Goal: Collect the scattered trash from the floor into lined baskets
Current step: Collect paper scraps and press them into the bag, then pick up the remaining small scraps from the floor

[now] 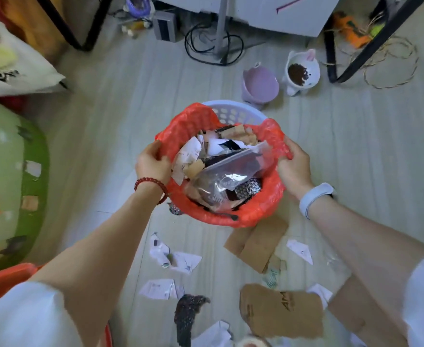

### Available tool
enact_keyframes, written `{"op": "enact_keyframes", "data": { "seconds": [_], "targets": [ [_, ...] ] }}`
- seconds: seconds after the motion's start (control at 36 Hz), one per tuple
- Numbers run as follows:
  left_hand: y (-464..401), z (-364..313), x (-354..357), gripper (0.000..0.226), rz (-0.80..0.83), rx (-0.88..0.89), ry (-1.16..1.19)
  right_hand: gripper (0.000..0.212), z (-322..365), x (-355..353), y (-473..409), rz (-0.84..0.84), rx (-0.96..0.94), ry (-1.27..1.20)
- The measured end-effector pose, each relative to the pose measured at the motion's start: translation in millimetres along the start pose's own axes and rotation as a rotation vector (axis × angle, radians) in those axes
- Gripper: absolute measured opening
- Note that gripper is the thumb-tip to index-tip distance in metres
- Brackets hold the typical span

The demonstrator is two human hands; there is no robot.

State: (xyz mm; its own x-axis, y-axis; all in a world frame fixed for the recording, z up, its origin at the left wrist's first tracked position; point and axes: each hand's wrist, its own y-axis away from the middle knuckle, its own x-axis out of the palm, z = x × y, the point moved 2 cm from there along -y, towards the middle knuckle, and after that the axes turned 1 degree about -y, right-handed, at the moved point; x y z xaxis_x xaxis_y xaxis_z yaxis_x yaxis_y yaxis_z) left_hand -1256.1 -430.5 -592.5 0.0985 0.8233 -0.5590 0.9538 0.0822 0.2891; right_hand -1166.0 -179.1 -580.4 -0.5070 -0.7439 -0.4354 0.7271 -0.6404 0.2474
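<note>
A pale blue perforated basket [233, 112] stands on the floor, lined with a red plastic bag [261, 209]. Torn paper, cardboard bits and a clear zip bag [231, 171] fill it. My left hand [153, 162] grips the red liner at its left rim. At the right rim my right hand [293, 166] grips the same liner. Nearer to me, scattered trash lies on the floor: white paper scraps [178, 261], folded brown cardboard [258, 242], a torn cardboard piece [281, 311] and a dark speckled scrap [188, 314].
A purple bowl [259, 85] and a white cat-shaped bowl of kibble [302, 72] stand beyond the basket. Black table legs [361, 50], cables [213, 46] and coiled twine [391, 61] lie at the back. A green cushion [13, 186] is left, an orange container [3, 279] at bottom left.
</note>
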Motion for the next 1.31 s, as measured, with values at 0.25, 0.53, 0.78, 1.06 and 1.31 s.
{"op": "enact_keyframes", "data": {
  "seconds": [0.25,0.53,0.78,1.06,1.31],
  "targets": [
    [32,-2,-10,0.050,0.050,-0.081,0.075,0.050,-5,-13,33,-0.031,0.194,-0.005],
    [160,132,-14,0.048,0.337,-0.285,-0.375,0.038,-114,-20,169,0.047,0.447,0.142],
    [147,246,58,0.104,0.424,-0.147,-0.796,0.072,-266,-25,156,0.332,0.188,0.903],
    [139,267,101,0.058,0.251,0.221,-0.843,0.096,-301,-23,107,0.345,0.147,0.999],
    [149,266,89,0.025,0.363,0.247,-0.793,0.039,-289,10,159,0.197,0.073,0.762]
  ]
}}
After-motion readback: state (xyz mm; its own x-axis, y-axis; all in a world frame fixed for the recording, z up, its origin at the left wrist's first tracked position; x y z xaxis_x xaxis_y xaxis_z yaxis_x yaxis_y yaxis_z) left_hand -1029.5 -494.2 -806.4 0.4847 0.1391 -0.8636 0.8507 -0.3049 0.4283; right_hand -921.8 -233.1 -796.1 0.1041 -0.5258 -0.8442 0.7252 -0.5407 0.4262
